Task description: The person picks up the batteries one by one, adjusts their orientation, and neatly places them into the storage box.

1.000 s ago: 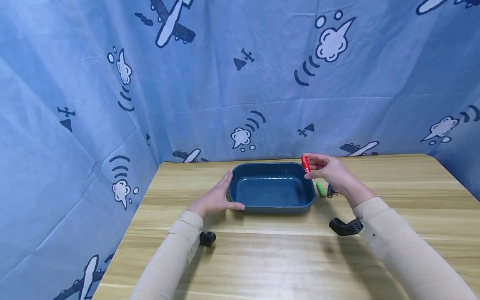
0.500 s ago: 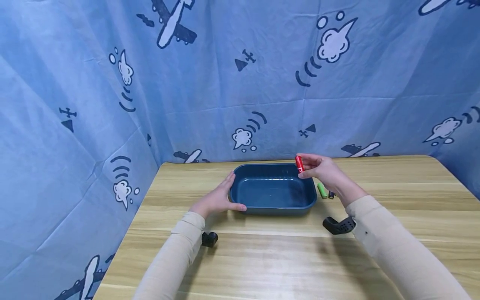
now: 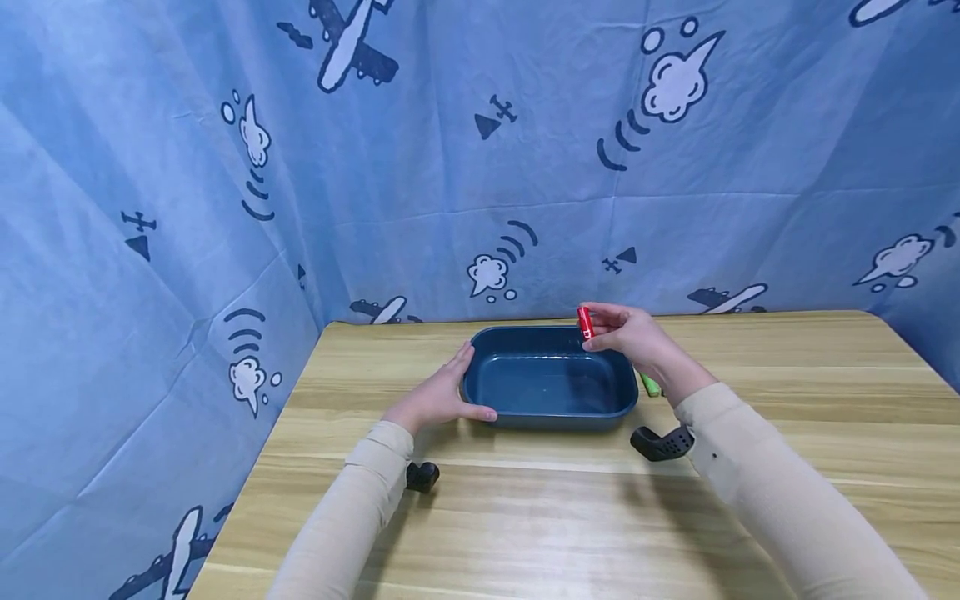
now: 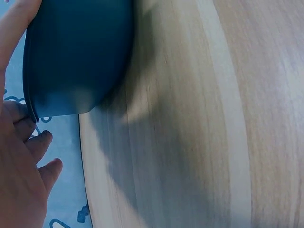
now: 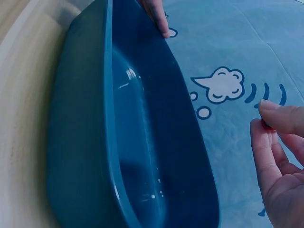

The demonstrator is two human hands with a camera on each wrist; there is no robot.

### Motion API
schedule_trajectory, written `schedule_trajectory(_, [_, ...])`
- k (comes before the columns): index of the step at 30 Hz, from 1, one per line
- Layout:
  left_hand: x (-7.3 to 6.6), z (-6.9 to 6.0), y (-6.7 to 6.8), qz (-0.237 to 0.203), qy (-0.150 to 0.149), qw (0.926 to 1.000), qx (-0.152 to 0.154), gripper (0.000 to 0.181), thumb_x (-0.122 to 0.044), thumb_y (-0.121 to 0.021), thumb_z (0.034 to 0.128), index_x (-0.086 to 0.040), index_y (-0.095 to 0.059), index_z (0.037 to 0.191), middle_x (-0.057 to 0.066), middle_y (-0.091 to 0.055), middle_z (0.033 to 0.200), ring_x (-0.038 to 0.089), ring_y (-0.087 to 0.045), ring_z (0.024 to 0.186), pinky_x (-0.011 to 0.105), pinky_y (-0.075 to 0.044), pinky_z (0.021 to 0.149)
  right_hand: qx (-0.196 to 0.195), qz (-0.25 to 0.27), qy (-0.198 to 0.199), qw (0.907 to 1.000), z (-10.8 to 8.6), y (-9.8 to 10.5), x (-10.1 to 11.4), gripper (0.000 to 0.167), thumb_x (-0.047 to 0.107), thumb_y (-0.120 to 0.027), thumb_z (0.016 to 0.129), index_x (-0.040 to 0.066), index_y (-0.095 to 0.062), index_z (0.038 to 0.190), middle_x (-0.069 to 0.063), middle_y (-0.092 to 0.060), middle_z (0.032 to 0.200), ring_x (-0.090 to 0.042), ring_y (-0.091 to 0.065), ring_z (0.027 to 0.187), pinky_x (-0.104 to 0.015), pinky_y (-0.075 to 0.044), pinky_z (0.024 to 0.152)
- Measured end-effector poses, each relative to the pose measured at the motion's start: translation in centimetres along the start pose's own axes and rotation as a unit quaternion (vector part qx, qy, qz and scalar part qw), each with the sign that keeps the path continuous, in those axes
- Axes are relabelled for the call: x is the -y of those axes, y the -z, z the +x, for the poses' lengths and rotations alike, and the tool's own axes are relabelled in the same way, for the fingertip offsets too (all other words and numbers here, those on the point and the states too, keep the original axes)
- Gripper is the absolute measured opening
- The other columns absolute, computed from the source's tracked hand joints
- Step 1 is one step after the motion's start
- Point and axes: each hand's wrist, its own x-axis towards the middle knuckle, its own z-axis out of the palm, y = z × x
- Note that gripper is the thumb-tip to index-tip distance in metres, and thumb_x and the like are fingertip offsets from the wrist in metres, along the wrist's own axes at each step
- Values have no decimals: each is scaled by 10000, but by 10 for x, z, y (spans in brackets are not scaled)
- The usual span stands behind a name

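Observation:
A dark blue rectangular dish [image 3: 558, 420] stands on the wooden table. My left hand [image 3: 437, 400] rests on its left end, the fingers stretched along the side and the thumb against the front wall. The left wrist view shows that hand [image 4: 21, 166] beside the dish [image 4: 76, 57]. My right hand [image 3: 637, 340] pinches a red battery [image 3: 586, 323] nearly upright between thumb and fingers, above the dish's back right part. From the right wrist, only a bit of the red battery [image 5: 267, 126] shows between the fingertips. Inside the dish I see a bare floor.
A green battery [image 3: 650, 386] lies on the table just right of the dish, partly hidden by my right wrist. Black wrist mounts [image 3: 662, 444] stick out below both sleeves. Behind the table [image 3: 525, 517] hangs a blue patterned curtain [image 3: 420, 167].
My right hand has moved left with the red battery, from the dish's right rim to over its inside. It now covers the dark batteries beside the green one. The left hand stays on the dish.

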Motion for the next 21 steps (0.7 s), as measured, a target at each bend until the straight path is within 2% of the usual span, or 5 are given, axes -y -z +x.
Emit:
schedule_trajectory(5, [-1, -1, 1, 15, -46, 10000, -25, 1220, -623, -733, 638, -110, -35, 1497, 25, 28, 1556, 157, -38, 1395, 351, -151, 1109, 79, 159, 49, 9998, 9, -4, -2, 720, -115, -658, 773, 29, -366, 1415, -212, -438, 1276, -178, -509, 992, -281, -486, 865])
schedule_trajectory(12, [0, 0, 1, -51, 15, 10000, -18, 1216, -610, -742, 641, -124, -31, 1499, -11, 41, 1553, 145, -42, 1393, 343, -155, 1108, 128, 228, 109, 9996, 16, -12, 0, 705, -113, -660, 774, 20, -379, 1407, -216, -452, 1268, -150, -528, 959, -252, -494, 837])
schedule_trajectory(21, [0, 0, 0, -72, 18, 10000, -12, 1210, -605, -742, 644, -131, -29, 1499, -1, 36, 1555, 143, -36, 1393, 353, -159, 1106, 263, 313, -149, 9991, 29, -17, 3, 707, -78, -691, 767, 41, -399, 1399, -211, -457, 1269, -249, -494, 1060, -281, -491, 849])
